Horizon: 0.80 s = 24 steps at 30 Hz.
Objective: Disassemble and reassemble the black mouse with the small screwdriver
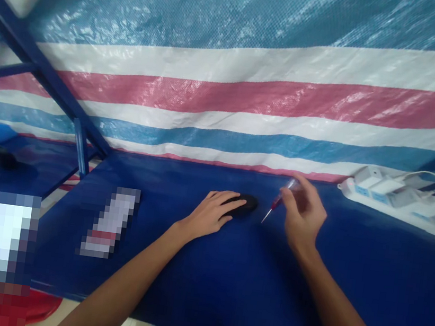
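A black computer mouse lies on the blue table surface, partly hidden by my left hand. The fingers of that hand reach over its left part and hold it against the table, with the thumb on the near side. Just to the right, my right hand is closed around the clear handle of a screwdriver. Its red section and thin metal shaft slant down to the left, the tip a little apart from the mouse.
A white power strip with plugged-in chargers and white cables is at the back right. A pixelated phone-shaped object lies on the left. Blue metal bars stand before a striped plastic sheet. A red stool edge shows below.
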Available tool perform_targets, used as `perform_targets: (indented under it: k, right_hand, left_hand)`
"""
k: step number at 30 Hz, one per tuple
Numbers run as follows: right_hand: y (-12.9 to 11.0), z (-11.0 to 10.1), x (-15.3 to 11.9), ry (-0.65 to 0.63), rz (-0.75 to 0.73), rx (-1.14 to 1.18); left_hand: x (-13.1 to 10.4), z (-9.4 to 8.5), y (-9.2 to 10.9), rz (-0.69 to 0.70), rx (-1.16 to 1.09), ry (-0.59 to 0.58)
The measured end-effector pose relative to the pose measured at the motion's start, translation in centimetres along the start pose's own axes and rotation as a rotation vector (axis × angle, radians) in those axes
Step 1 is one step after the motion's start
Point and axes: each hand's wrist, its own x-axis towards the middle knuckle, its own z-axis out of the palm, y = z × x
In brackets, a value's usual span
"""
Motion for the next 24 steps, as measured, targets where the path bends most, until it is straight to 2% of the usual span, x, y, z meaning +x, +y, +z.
perform_targets:
  k: [4,6,8,10,13,16,18,22,24]
  right_hand:
    - [0.5,0.1,0.3,-0.347,0.159,-0.152]
    - [0.8,0.3,0.2,-0.501,0.211,-0.254]
    - [1.0,0.5,0.1,-0.6,0.273,-0.322]
    - [1.1,0.7,0.0,-0.659,0.356,-0.355]
    - [1.1,0.9,-0.1,-0.698,0.478,-0.371]
    - [1.4,1.0,-0.3,-0.715,0.474,-0.408]
    - [1.8,1.1,-0.5,-0.705,0.372,-0.49]
    - [2.4,1.0,-0.8,-0.596,0.143,-0.719]
    - [2.6,1.0,-0.9,-0.581,0.048,-0.704]
  left_hand:
    - [-0.1,-0.3,-0.7,-0.104,-0.131,0.038]
    - [0.0,-0.5,-1.1,-0.136,-0.226,0.102]
    - [0.2,-0.5,-1.6,-0.189,-0.306,0.178]
    - [0.4,-0.5,-1.9,-0.262,-0.355,0.194]
    - [0.6,-0.4,-2.1,-0.323,-0.368,0.163]
    - [0.6,-0.2,-2.1,-0.345,-0.28,0.138]
    - [0.7,0.0,-2.0,-0.357,-0.188,0.117]
    - [0.8,0.3,-1.6,-0.375,-0.045,0.063]
    - [0.9,0.5,-1.6,-0.37,-0.011,0.049]
